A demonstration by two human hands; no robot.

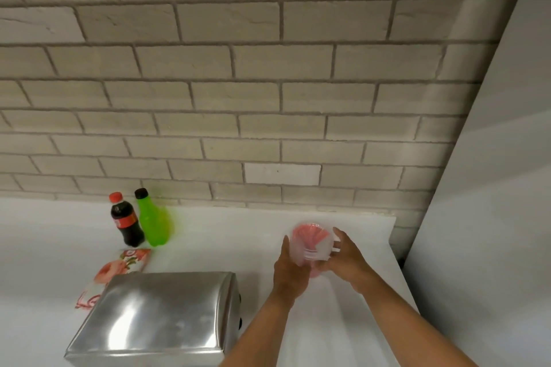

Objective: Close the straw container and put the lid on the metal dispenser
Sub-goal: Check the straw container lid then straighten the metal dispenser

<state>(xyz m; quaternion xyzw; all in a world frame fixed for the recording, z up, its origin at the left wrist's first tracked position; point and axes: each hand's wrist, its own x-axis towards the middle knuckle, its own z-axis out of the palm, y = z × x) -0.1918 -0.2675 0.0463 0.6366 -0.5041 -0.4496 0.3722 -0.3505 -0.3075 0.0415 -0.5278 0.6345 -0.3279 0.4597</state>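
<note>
A clear plastic straw container [312, 243] filled with red-and-white straws stands on the white counter, right of centre. My left hand [290, 270] grips its left side and my right hand [348, 256] wraps its right side. Whether a cap sits on its top is unclear through the blur. The shiny metal dispenser [158, 316] sits at the lower left, with its flat metal lid lying on top of it.
A dark cola bottle [126, 220] and a green bottle [152, 219] stand by the brick wall at the back. A red-and-white packet [116, 272] lies behind the dispenser. The counter's right edge [401, 265] meets a white panel.
</note>
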